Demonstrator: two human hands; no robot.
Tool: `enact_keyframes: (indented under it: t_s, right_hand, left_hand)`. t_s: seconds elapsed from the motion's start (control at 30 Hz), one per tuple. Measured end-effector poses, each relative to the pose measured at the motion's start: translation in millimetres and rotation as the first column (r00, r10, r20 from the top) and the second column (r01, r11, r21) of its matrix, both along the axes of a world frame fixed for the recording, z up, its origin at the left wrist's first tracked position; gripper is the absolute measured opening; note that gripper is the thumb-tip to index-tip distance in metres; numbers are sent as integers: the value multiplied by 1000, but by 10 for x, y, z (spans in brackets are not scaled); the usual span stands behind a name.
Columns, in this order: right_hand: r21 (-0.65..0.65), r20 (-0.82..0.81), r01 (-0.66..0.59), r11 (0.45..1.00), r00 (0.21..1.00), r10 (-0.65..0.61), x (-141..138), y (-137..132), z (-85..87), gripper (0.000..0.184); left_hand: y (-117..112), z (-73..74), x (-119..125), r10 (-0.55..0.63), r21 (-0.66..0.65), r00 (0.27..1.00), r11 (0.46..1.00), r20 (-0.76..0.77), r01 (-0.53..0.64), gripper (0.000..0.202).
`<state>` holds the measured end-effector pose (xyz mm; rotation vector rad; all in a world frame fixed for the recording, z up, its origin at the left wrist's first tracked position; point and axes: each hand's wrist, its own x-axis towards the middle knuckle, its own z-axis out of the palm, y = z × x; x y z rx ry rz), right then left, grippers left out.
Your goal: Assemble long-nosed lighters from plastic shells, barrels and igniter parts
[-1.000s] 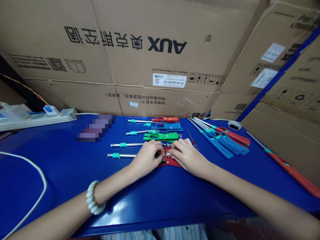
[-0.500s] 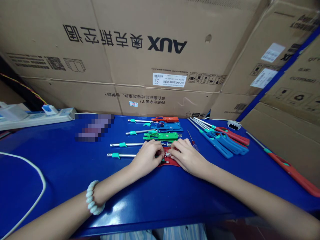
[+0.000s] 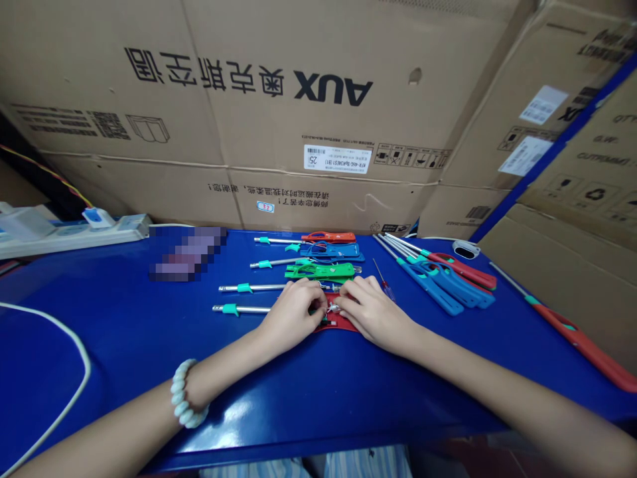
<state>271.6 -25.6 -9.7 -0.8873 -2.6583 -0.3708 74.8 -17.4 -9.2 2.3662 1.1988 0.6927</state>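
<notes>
Change: almost nothing has moved since the earlier frames; both hands stay where they were.
Left hand (image 3: 293, 312): the grip is closed, fingertips curled down and pinching at small silvery parts inside the red lighter shell (image 3: 343, 323).
Right hand (image 3: 373, 312): the grip is closed on the same shell from the other side, its fingertips meeting the left hand's.
Red lighter shell: lies flat mid-bench, mostly hidden under the hands, with its metal tube (image 3: 243, 309) pointing to the left edge.
Open shells: the green shell (image 3: 321, 271), blue shell (image 3: 331, 251) and orange shell (image 3: 328, 237) lie in a row toward the far edge. Another tube (image 3: 253, 288) lies just behind the hands.
Closed lighters: a pile of blue and red ones (image 3: 448, 277) lies toward the far right corner. A lone red lighter (image 3: 582, 338) lies at the right edge.
Progress: judging by this, several pieces look finished, one is in hand, and four look open.
Other: a small screwdriver (image 3: 382, 279) lies just beside the right hand. A power strip (image 3: 74, 234) sits at the far left corner of the bench (image 3: 124, 318).
</notes>
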Motion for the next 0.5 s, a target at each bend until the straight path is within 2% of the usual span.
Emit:
enact_keyframes:
  t_s: [0.27, 0.5]
  right_hand:
    - [5, -3, -8, 1000, 1000, 8, 9, 9, -7, 22]
    - [-53, -4, 11, 999, 1000, -11, 16, -21, 33, 24]
  left_hand:
    - [-9, -1, -1, 8, -14, 1000, 1000, -12, -8, 18]
    - [12, 5, -5, 22, -23, 999, 999, -23, -22, 16]
